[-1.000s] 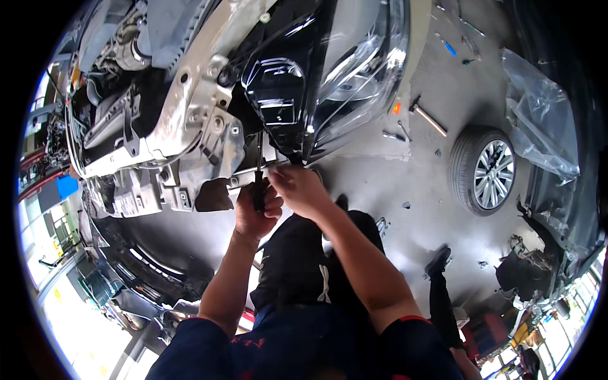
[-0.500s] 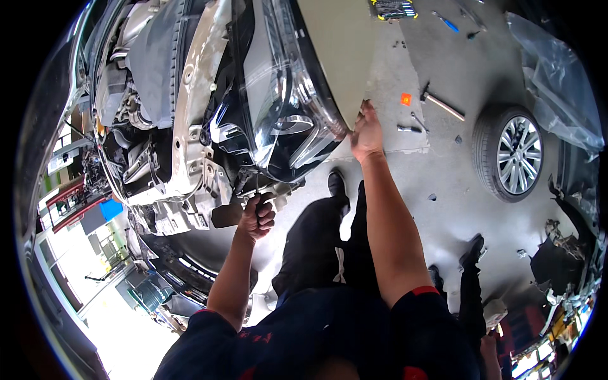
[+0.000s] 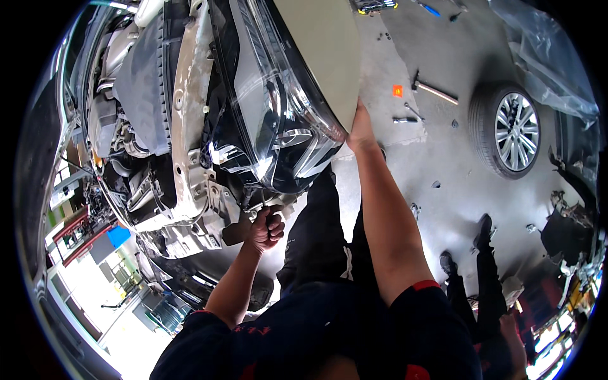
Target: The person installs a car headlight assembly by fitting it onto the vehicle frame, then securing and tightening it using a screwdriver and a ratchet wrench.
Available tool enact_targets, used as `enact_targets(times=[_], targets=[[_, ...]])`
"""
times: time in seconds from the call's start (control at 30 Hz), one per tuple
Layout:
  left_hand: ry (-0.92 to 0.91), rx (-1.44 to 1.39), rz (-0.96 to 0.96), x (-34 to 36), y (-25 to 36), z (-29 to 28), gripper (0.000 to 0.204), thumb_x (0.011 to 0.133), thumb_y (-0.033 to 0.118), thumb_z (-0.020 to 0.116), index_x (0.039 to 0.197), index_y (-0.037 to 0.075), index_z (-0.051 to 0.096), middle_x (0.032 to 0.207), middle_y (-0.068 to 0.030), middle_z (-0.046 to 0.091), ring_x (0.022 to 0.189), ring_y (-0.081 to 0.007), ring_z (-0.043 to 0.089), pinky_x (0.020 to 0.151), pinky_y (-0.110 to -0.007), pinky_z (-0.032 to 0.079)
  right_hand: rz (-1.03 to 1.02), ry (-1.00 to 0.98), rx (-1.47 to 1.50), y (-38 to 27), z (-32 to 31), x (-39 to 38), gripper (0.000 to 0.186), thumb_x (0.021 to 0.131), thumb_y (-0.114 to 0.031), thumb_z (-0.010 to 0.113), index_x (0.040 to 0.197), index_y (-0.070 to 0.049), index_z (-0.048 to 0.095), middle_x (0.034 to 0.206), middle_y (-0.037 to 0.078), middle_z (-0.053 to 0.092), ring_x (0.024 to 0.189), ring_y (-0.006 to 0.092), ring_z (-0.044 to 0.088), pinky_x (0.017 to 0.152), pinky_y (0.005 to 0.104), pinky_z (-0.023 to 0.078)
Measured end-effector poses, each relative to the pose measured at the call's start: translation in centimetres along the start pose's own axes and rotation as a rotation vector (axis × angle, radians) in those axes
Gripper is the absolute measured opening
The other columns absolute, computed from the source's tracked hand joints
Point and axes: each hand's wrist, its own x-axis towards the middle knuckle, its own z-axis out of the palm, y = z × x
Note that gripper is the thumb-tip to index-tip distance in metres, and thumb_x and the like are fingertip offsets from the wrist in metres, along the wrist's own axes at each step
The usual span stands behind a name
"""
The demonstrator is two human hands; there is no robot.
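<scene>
A headlight (image 3: 285, 142) with a clear lens sits in the front corner of a car whose bumper is off. Just below it, my left hand (image 3: 267, 232) is closed round a screwdriver (image 3: 264, 197); its thin shaft points up under the lamp, and the tip is hidden. My right hand (image 3: 361, 132) rests against the edge of the beige fender (image 3: 332, 57), beside the headlight's outer corner. The fingers of that hand are mostly hidden behind the panel.
A wheel (image 3: 506, 130) lies at the right beside clear plastic sheeting (image 3: 551, 57). A hammer (image 3: 437, 90), an orange piece (image 3: 398, 90) and small tools are on the floor. Another person's legs (image 3: 484, 272) show at lower right. The uncovered engine bay (image 3: 142, 88) is at left.
The view has shifted, so the car sits slightly lower. My right hand's fingers, visible before, have slipped behind the fender edge. My left hand still holds the screwdriver under the headlight.
</scene>
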Motion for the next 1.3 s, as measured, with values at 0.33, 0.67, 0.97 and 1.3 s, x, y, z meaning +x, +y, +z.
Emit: enact_targets(times=[0.33,0.67,0.97,1.3], targets=[[0.106,0.059,0.013,-0.2,0.1,-0.5,0.035,0.106,0.042,0.048,0.118,0.015,0.066,0.057,0.0043,0.034,0.048,-0.0099,0.033,0.041,-0.024,0.026,-0.095,-0.102,0.024,0.8,-0.4,-0.7,0.053,0.106,-0.042,0.045,0.138,0.000,0.053,0.129,0.012,0.063,0.119,0.0215,0.059,0.101,0.0331,0.046],[0.127,0.118,0.012,-0.2,0.2,-0.3,0.036,0.107,0.041,0.045,0.117,0.014,0.067,0.056,0.0038,0.031,0.048,-0.0104,0.032,0.041,-0.025,0.026,-0.202,-0.035,-0.173,1.5,-1.5,-3.2,0.064,0.105,-0.058,0.043,0.139,-0.004,0.049,0.130,0.012,0.060,0.124,0.0202,0.053,0.107,0.0324,0.040],[0.126,0.131,0.009,0.6,0.0,0.1,0.033,0.107,0.038,0.047,0.116,0.014,0.067,0.056,0.0034,0.031,0.048,-0.0106,0.034,0.041,-0.025,0.026,-0.350,0.057,-0.223,1.3,-0.1,-4.3,0.065,0.102,-0.063,0.049,0.124,-0.002,0.055,0.109,0.008,0.064,0.098,0.0162,0.058,0.088,0.0287,0.047],[0.148,0.193,0.016,0.4,0.1,0.2,0.033,0.107,0.038,0.048,0.117,0.011,0.065,0.058,0.0034,0.034,0.048,-0.0107,0.036,0.042,-0.025,0.028,-0.395,0.071,-0.358,1.5,-0.7,-4.2,0.063,0.104,-0.058,0.049,0.119,0.002,0.059,0.106,0.009,0.065,0.099,0.0188,0.057,0.092,0.0316,0.046]])
